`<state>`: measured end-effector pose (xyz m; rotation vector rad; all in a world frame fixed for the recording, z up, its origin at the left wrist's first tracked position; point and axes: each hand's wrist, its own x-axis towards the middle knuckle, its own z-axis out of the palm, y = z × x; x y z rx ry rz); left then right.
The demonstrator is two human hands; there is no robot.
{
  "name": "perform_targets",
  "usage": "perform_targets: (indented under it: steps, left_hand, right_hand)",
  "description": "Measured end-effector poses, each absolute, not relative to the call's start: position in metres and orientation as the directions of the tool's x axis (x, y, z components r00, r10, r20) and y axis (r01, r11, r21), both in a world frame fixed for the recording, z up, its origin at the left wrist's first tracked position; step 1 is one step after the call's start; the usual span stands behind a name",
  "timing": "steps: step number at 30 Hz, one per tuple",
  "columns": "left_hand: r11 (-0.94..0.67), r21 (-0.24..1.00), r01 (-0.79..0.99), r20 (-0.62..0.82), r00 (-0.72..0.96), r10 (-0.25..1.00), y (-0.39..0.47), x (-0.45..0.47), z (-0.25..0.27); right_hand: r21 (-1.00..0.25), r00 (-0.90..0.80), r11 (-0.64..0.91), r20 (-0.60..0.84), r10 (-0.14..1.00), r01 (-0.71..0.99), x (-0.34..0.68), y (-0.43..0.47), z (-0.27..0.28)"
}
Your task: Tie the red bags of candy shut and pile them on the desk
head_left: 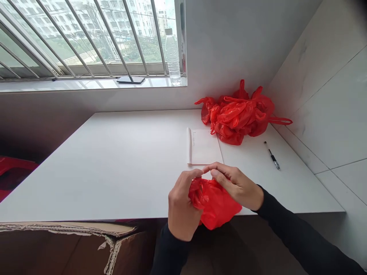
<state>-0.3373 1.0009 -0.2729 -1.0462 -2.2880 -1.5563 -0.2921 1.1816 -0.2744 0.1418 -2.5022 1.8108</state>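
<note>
A crumpled red plastic bag (219, 204) hangs between my two hands at the table's front edge. My left hand (183, 204) is closed around the gathered left side of the bag. My right hand (236, 185) lies over the bag's upper right side, its thumb and forefinger pointing left, and the fingertips meet those of my left hand. Its lower fingers are hidden behind the bag, and it appears to grip the plastic. Just beyond my hands an open notebook (205, 149) with a little writing rests on the white table (134, 160).
Several red plastic bags (241, 114) are heaped against the wall, overlapping the notebook's corner. A pen (272, 156) lies at the right. On the windowsill are a phone (130, 80) and a water bottle (172, 57). A cardboard box (71, 229) stands below the front edge, at left.
</note>
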Motion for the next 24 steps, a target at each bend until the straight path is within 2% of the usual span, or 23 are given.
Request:
perform_targets:
  steps: [2,6,8,11,14,16,19,21,22,24]
  left_hand:
    - [0.215,0.652,0.727,0.620,-0.674,0.402,1.004,-0.339,-0.284]
    - [0.184,0.579,0.795,0.672,-0.592,0.444,1.005,-0.344,-0.297]
    - [0.182,0.561,0.807,0.671,-0.573,0.470,1.003,-0.347,-0.297]
    - [0.196,0.574,0.795,0.595,-0.569,0.567,0.999,-0.349,-0.293]
    - [0.195,0.582,0.789,0.499,-0.536,0.680,0.996,-0.346,-0.292]
    - [0.239,0.561,0.793,0.483,-0.547,0.683,0.993,-0.341,-0.296]
    - [0.401,0.476,0.783,0.519,-0.618,0.590,0.979,-0.332,-0.307]
    - [0.535,0.431,0.726,0.570,-0.679,0.462,0.965,-0.326,-0.319]
    - [0.584,0.445,0.679,0.578,-0.716,0.392,0.958,-0.323,-0.326]
    - [0.611,0.591,0.526,0.485,-0.837,0.251,0.948,-0.318,-0.340]
  right_hand:
    - [-0.954,-0.991,0.281,0.079,-0.104,-0.106,-0.293,1.182,-0.279]
    - [-0.971,-0.963,0.188,0.099,-0.249,-0.149,-0.298,1.184,-0.287]
    - [-0.971,-0.966,0.162,0.139,-0.217,-0.176,-0.301,1.186,-0.288]
    - [-0.970,-0.980,0.158,0.173,-0.098,-0.187,-0.304,1.189,-0.285]
    - [-0.956,-0.980,0.215,0.200,-0.017,-0.199,-0.302,1.192,-0.279]
    - [-0.948,-0.979,0.259,0.202,0.030,-0.187,-0.298,1.196,-0.278]
    - [-0.944,-0.982,0.315,0.147,0.118,-0.103,-0.287,1.209,-0.287]
    - [-0.941,-0.976,0.337,0.082,0.202,-0.010,-0.277,1.222,-0.302]
    - [-0.941,-0.971,0.336,0.046,0.235,0.037,-0.272,1.229,-0.311]
    - [-0.943,-0.970,0.314,-0.030,0.242,0.108,-0.265,1.238,-0.328]
